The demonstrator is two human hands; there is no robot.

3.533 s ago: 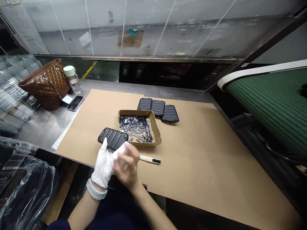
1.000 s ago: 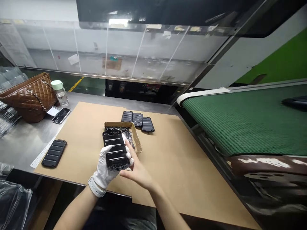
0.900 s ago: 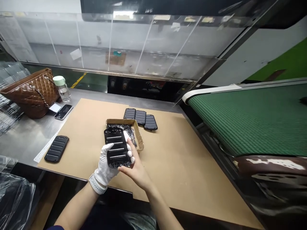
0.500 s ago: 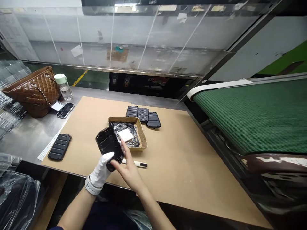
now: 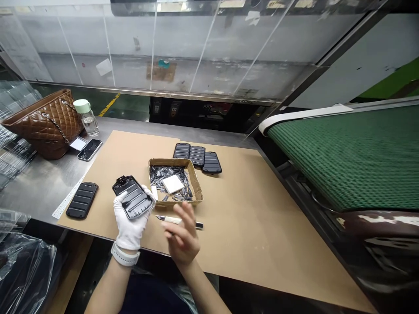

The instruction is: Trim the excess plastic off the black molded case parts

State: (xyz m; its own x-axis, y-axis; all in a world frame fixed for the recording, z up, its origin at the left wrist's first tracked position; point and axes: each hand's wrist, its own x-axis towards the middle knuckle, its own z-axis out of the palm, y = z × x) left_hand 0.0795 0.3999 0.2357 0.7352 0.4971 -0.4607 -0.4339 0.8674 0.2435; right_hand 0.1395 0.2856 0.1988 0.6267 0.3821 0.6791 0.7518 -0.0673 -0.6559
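My left hand (image 5: 131, 222), in a white glove, grips a black ribbed plastic cover (image 5: 135, 198) by its edges, tilted above the cardboard. Bare and somewhat blurred, my right hand (image 5: 183, 237) hovers to the right of it with fingers apart and nothing visible in them. Just behind those fingers lies a craft knife (image 5: 172, 220) with a pale handle, its blade pointing left. Beyond both hands is a shallow cardboard box (image 5: 196, 185) of small dark pieces, with a white square block (image 5: 173, 184) on top of them.
Several like covers (image 5: 197, 155) lie behind the box, and one cover (image 5: 81, 200) rests at the left beside a white ruler (image 5: 62, 208). A phone (image 5: 90, 150), a bottle (image 5: 87, 117) and a brown bag (image 5: 49, 126) stand back left. A green conveyor belt (image 5: 353, 157) borders the right.
My right hand has let go of the black cover and moved right. The left hand has drawn the cover left and turned it so its ribbed face shows.
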